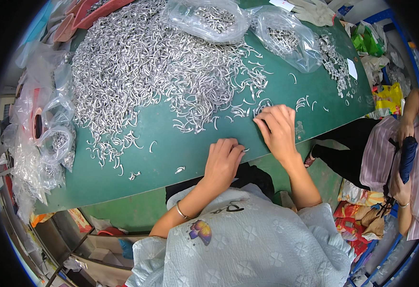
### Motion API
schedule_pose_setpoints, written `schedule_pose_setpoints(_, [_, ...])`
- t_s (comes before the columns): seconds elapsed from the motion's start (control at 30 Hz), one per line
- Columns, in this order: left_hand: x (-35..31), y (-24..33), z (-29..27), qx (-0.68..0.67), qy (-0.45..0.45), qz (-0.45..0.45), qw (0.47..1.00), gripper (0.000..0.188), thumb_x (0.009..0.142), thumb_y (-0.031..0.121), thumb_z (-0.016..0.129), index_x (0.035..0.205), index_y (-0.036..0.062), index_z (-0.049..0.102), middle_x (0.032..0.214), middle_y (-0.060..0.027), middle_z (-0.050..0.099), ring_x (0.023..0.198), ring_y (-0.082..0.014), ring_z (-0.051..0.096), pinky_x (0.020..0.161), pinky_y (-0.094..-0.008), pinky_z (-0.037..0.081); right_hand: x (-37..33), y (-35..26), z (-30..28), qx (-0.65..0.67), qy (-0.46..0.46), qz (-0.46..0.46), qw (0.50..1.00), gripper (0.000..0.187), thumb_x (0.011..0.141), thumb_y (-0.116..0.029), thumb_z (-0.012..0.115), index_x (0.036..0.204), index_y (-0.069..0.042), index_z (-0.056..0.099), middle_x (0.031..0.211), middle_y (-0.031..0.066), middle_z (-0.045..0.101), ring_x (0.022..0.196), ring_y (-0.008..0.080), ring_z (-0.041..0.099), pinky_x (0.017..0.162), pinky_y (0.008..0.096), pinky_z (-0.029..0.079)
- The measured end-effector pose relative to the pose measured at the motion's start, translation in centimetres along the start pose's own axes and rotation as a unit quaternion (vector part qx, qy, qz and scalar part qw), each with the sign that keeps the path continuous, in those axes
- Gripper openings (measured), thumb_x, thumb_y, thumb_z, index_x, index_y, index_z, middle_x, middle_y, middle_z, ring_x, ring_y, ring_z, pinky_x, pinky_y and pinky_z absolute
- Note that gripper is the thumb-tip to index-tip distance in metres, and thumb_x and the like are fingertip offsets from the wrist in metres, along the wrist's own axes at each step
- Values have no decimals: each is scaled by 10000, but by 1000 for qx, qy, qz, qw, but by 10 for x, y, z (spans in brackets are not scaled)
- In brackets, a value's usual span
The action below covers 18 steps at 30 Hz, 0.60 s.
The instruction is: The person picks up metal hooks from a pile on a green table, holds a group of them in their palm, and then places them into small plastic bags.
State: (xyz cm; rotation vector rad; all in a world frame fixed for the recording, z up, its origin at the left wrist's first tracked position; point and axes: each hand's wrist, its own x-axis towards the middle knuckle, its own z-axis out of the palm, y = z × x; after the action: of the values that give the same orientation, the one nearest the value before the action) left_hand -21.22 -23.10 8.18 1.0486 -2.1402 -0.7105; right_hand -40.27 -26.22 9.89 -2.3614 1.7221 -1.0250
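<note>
**Free passage and obstructions at the working surface**

A bare strip lines the near side of the smooth green bench [171, 149], interrupted by stray metal pieces [180, 170] and the left hand [223, 159]. A narrow gap separates this from the right hand [278, 127]. The broad heap of curved silvery metal pieces [137, 62] blocks the far left and centre; two filled clear plastic bags [228, 33] obstruct the far edge.

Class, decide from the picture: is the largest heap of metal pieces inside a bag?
No, the largest heap of metal pieces lies loose on the green table.
</note>
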Motion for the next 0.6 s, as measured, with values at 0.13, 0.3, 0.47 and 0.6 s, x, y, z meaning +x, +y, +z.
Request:
schedule_pose_setpoints(0.13, [0, -1, 1, -8, 0, 0, 1000, 243, 772, 24, 711, 1000, 33, 629, 994, -100, 548, 882, -283, 535, 719, -381, 400, -14, -8, -4, 85, -28, 6, 996, 111, 764, -54, 730, 840, -52, 649, 889, 48, 598, 861, 243, 550, 779, 375, 381])
schedule_pose_setpoints(0.3, [5, 1, 2, -24, 36, -11, 999, 304, 758, 40, 720, 1050, 39, 633, 1078, -99, 562, 982, -290, 542, 764, -383, 411, -16, 3, -10, 200, -118, 30, 972, 119, 783, -54, 710, 896, -49, 674, 998, 64, 622, 941, 266, 553, 835, 380, 402])
schedule_pose_setpoints(0.47, [9, 2, -1, 59, -26, 56, 996, 317, 751, 46, 715, 1058, 41, 634, 1082, -86, 569, 1021, -286, 539, 800, -394, 400, 16, 4, 9, 107, -60, 43, 991, 246, 777, -37, 712, 1020, -43, 675, 1125, 80, 609, 1044, 298, 532, 911, 391, 394])
schedule_pose_setpoints(0.6, [3, -4, 3, 16, -37, 58, 998, 278, 753, 32, 708, 1023, 41, 639, 1028, -84, 571, 998, -284, 542, 787, -389, 397, 23, 8, 9, 8, -78, -21, 997, 190, 775, -75, 714, 954, -56, 653, 1118, 62, 584, 1059, 278, 521, 857, 386, 397])
